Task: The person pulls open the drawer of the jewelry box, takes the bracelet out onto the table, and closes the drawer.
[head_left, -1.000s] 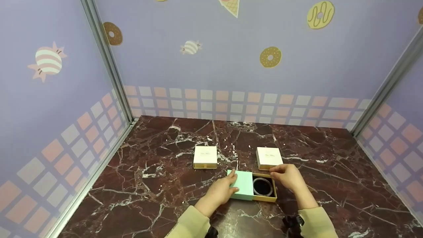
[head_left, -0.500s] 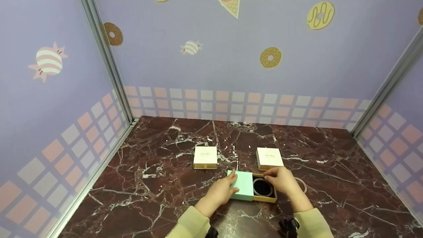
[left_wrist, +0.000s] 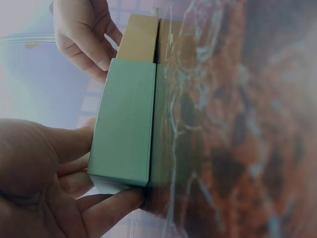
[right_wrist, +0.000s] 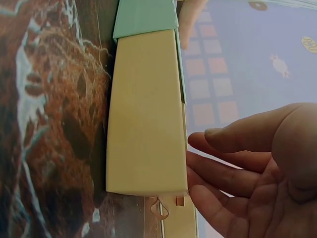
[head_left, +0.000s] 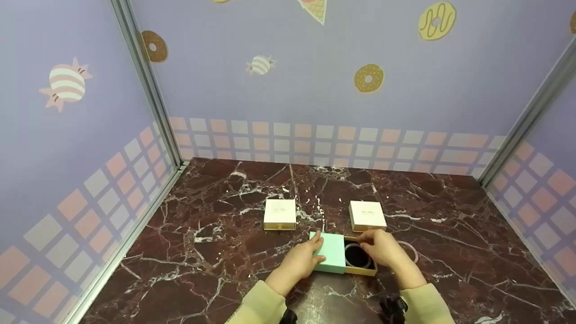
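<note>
A mint-green box sleeve [head_left: 330,252] lies on the table with its yellow drawer [head_left: 360,271] pulled out to the right. Inside the drawer, a pale bangle [head_left: 370,263] sits on black lining. My left hand [head_left: 298,261] grips the sleeve's left end; the left wrist view shows thumb and fingers around the green end. Reaching over the drawer's far right part, my right hand [head_left: 381,247] has its fingertips at the bangle's rim. In the right wrist view its thumb and fingers lie along the drawer's [right_wrist: 146,114] upper edge. Whether they pinch the bangle I cannot tell.
Two cream boxes stand farther back, the left box [head_left: 280,213] and the right box [head_left: 367,215], the latter close behind the drawer. A second pale bangle [head_left: 414,253] lies on the marbled table [head_left: 202,270], partly behind my right wrist. Walls enclose the back and sides.
My right hand has moved left from the drawer's far corner to over the bangle, uncovering the second bangle on the table. The left hand and the sleeve have stayed in place.
</note>
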A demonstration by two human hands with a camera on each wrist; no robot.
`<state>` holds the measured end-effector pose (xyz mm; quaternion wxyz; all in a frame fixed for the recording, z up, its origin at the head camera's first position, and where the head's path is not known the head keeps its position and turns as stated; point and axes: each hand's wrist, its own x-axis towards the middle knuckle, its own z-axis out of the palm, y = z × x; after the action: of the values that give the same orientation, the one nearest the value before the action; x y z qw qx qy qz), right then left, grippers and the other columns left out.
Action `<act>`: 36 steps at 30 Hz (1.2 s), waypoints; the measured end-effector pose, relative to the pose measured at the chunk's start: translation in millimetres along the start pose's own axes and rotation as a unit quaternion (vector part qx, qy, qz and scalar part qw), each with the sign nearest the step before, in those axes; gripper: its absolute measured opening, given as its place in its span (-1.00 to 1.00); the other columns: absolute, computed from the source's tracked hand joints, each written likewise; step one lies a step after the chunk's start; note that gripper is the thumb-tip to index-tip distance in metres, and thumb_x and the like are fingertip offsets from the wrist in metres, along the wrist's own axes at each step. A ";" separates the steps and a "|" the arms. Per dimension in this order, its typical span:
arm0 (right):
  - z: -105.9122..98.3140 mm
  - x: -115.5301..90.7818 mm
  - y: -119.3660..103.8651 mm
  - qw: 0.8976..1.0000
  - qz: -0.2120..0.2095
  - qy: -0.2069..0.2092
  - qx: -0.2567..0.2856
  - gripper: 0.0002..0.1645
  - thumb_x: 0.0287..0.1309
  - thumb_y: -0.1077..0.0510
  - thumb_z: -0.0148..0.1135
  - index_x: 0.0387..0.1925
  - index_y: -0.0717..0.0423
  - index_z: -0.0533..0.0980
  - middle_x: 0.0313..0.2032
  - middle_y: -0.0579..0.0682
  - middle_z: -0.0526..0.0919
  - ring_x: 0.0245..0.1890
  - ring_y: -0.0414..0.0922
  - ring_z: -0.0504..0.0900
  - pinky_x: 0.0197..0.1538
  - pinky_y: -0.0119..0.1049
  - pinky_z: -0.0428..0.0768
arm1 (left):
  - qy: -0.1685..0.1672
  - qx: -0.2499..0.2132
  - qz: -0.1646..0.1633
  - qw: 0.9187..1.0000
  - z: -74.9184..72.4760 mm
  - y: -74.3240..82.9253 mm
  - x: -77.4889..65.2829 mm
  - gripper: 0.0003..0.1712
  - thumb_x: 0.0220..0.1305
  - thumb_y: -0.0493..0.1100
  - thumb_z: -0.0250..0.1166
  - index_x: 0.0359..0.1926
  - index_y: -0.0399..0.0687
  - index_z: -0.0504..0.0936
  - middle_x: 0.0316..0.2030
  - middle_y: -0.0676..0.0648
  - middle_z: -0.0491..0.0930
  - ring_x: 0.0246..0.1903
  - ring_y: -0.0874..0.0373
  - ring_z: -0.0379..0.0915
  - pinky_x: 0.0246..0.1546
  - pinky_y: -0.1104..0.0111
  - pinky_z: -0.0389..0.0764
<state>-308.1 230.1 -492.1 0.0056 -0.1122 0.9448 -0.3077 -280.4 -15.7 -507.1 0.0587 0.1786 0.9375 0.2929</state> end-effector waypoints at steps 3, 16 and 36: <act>0.0 -0.2 0.0 1.000 -0.003 0.002 0.006 -0.82 0.25 0.36 0.27 -0.18 0.20 0.74 -0.10 0.19 0.79 -0.05 0.14 0.73 0.05 0.13 0.68 | 0.001 0.000 0.000 1.000 0.1 0.0 -0.3 -0.28 0.43 -0.05 0.30 0.51 -0.15 0.35 0.59 -0.11 0.17 0.38 -0.18 0.43 0.37 0.03 0.52; 1.1 0.5 1.6 0.999 -0.004 0.031 0.042 -0.78 0.20 0.42 0.22 -0.23 0.20 0.73 -0.26 0.10 0.79 -0.28 -0.10 0.67 -0.21 -0.21 0.63 | 0.009 0.008 0.008 1.000 0.9 -0.1 -0.5 -0.29 0.41 -0.05 0.31 0.49 -0.18 0.38 0.57 -0.13 0.21 0.36 -0.20 0.45 0.35 0.03 0.54; -1.2 2.8 5.8 0.998 -0.007 0.024 0.055 -0.84 0.16 0.37 0.38 -0.22 0.23 0.78 -0.22 0.16 0.82 -0.19 -0.07 0.71 -0.08 -0.21 0.69 | 0.005 -0.008 0.003 1.000 1.2 0.0 0.0 -0.29 0.42 -0.08 0.30 0.50 -0.18 0.35 0.58 -0.13 0.18 0.41 -0.17 0.40 0.39 0.02 0.50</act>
<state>-312.2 234.8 -494.3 -0.0129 -0.1105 0.9254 -0.3623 -280.1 -15.0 -508.0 0.0546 0.1792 0.9350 0.3012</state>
